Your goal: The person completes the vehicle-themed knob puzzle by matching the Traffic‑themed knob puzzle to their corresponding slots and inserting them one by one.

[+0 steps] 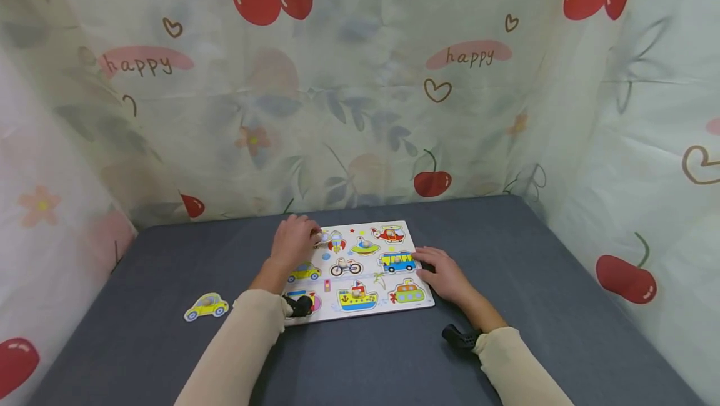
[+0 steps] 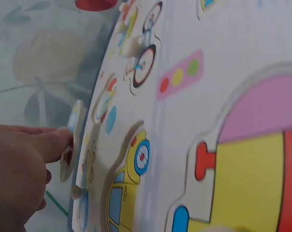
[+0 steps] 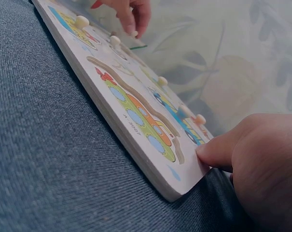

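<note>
A white wooden knob puzzle board (image 1: 394, 315) with vehicle pictures lies on the dark table. My left hand (image 1: 292, 243) is at its far left corner, pinching a thin puzzle piece (image 2: 77, 121) on edge between thumb and fingers. The piece has blue and red on it; its picture is too oblique to tell. My right hand (image 1: 444, 275) rests at the board's right edge beside the bus piece (image 1: 398, 261), its thumb (image 3: 215, 152) touching the top surface. Left of the board lies a yellow car piece (image 1: 206, 306), apart from the car recess (image 2: 124, 188).
Other pictures on the board include a helicopter (image 1: 389, 234), a bicycle (image 1: 345, 267), a ship (image 1: 357, 298) and a submarine (image 3: 136, 118). Several carry small wooden knobs. A cherry-print curtain (image 1: 360, 112) encloses the table's back and sides. Each wrist wears a black camera strap.
</note>
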A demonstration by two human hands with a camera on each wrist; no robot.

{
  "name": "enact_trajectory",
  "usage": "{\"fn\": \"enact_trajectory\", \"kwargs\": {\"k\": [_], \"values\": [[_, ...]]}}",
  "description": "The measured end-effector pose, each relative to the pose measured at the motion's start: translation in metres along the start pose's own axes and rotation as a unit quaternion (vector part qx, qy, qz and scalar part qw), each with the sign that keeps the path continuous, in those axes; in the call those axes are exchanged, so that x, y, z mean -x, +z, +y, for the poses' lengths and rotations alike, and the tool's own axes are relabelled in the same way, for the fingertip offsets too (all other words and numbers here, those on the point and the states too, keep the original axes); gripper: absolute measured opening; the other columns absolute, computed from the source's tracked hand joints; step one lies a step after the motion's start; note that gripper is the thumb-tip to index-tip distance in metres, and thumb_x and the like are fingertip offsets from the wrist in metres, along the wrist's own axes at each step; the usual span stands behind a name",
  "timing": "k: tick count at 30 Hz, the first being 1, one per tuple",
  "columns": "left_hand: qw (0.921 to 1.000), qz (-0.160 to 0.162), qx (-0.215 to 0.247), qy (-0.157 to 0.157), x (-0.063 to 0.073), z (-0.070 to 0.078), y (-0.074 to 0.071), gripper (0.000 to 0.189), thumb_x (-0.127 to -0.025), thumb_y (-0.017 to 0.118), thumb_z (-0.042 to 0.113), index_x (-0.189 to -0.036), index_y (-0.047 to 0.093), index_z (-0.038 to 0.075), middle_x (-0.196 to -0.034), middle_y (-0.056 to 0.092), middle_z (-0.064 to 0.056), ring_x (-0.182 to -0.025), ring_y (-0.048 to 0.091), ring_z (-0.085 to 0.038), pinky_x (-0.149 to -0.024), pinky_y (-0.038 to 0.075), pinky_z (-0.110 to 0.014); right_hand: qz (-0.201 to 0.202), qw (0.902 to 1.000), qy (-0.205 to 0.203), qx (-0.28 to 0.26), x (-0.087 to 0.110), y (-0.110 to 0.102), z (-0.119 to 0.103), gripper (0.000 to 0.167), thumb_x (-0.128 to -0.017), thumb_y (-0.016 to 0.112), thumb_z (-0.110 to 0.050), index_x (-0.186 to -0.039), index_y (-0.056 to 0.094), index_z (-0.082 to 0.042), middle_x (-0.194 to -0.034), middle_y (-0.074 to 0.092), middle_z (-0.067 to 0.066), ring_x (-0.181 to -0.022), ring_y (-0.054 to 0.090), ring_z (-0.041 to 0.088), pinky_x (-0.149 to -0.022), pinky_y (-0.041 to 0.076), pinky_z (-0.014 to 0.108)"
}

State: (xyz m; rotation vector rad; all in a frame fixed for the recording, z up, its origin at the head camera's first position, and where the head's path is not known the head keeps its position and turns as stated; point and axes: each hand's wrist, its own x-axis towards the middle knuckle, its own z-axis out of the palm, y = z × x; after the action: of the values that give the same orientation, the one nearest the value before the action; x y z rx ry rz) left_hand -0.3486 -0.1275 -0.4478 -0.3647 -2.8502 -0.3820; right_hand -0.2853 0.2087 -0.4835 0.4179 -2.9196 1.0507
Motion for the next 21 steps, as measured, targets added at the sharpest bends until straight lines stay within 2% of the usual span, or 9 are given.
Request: {"fn": "enact_trajectory", "kwargs": {"k": [2, 5, 9, 16, 21], "values": [[0.9985, 0.004, 0.051, -0.018, -0.001, 0.002, 0.000, 0.014, -0.092, 0.069, 0.026, -0.099, 0.074, 0.014, -0.093, 0.061, 0.000, -0.091, 0.052, -0.022, -0.083, 0.043, -0.042, 0.000, 1.0000, 0.002, 0.002, 0.000, 0.000, 0.000, 0.043, -0.094, 0.063, -0.012, -0.136, 0.056, -0.003, -0.144, 0.047, 0.015, -0.139, 0.031, 0.036, -0.108, 0.025, 0.056], [0.9907, 0.010, 0.127, -0.047, -0.001, 0.005, -0.001, 0.015, -0.092, 0.070, 0.025, -0.097, 0.073, 0.012, -0.094, 0.059, -0.001, -0.091, 0.053, -0.021, -0.081, 0.045, -0.040, -0.001, 1.0000, 0.004, 0.001, 0.000, 0.000, 0.000, 0.043, -0.094, 0.063, -0.012, -0.136, 0.056, -0.003, -0.144, 0.047, 0.015, -0.139, 0.031, 0.036, -0.108, 0.024, 0.056], [0.9799, 0.012, 0.185, -0.073, 0.000, 0.011, 0.000, 0.016, -0.091, 0.070, 0.027, -0.094, 0.070, 0.011, -0.091, 0.059, -0.002, -0.084, 0.056, -0.020, -0.075, 0.047, -0.038, 0.000, 1.0000, 0.004, 0.000, -0.001, 0.000, 0.001, 0.043, -0.094, 0.063, -0.012, -0.136, 0.056, -0.003, -0.144, 0.047, 0.015, -0.139, 0.031, 0.035, -0.108, 0.025, 0.056], [0.9686, 0.015, 0.222, -0.111, 0.004, 0.021, 0.008, 0.020, -0.090, 0.071, 0.029, -0.091, 0.066, 0.010, -0.087, 0.060, -0.003, -0.078, 0.053, -0.020, -0.070, 0.044, -0.035, 0.003, 1.0000, -0.001, 0.004, -0.001, 0.001, 0.003, 0.043, -0.094, 0.063, -0.012, -0.136, 0.057, -0.004, -0.144, 0.047, 0.015, -0.139, 0.031, 0.035, -0.108, 0.025, 0.056], [0.9697, 0.024, 0.206, -0.128, 0.003, 0.025, 0.014, 0.020, -0.089, 0.072, 0.032, -0.088, 0.065, 0.013, -0.084, 0.060, -0.001, -0.075, 0.053, -0.019, -0.068, 0.042, -0.034, 0.003, 1.0000, 0.000, 0.004, -0.002, 0.002, 0.004, 0.043, -0.094, 0.063, -0.013, -0.136, 0.057, -0.004, -0.144, 0.047, 0.014, -0.139, 0.031, 0.035, -0.108, 0.025, 0.056]]}}
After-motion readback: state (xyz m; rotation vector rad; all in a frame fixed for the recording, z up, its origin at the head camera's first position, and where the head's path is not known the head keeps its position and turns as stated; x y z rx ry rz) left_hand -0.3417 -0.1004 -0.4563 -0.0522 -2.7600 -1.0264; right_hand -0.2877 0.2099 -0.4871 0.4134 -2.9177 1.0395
